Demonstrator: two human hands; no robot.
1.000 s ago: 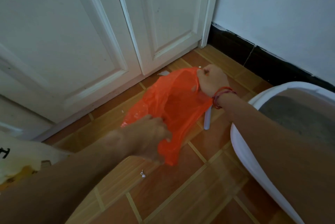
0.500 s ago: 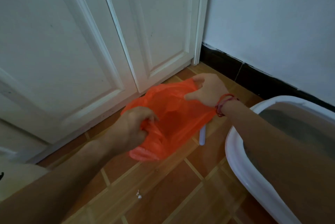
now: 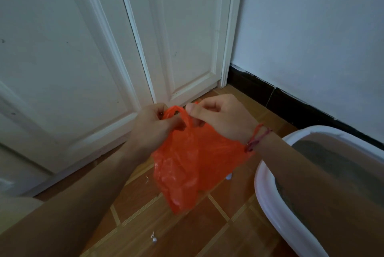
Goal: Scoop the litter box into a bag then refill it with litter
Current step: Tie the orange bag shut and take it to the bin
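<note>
An orange plastic bag (image 3: 193,165) hangs in the air above the tiled floor. My left hand (image 3: 151,127) and my right hand (image 3: 220,119) pinch its handles close together at the top. The bag's body droops below both hands, crumpled. A white litter box (image 3: 268,190) with grey litter (image 3: 324,152) inside sits at the right, partly hidden by my right forearm. A small white tip (image 3: 228,177) of something shows under the bag's right edge; I cannot tell what it is.
White panelled doors (image 3: 104,59) stand behind the bag. A white wall with a black skirting (image 3: 291,102) runs along the right. Small white scraps (image 3: 154,238) lie on the orange-brown floor tiles.
Both hands lifted the bag off the floor and came together at its top. The view tilted up, and the white stick under the bag is now almost hidden.
</note>
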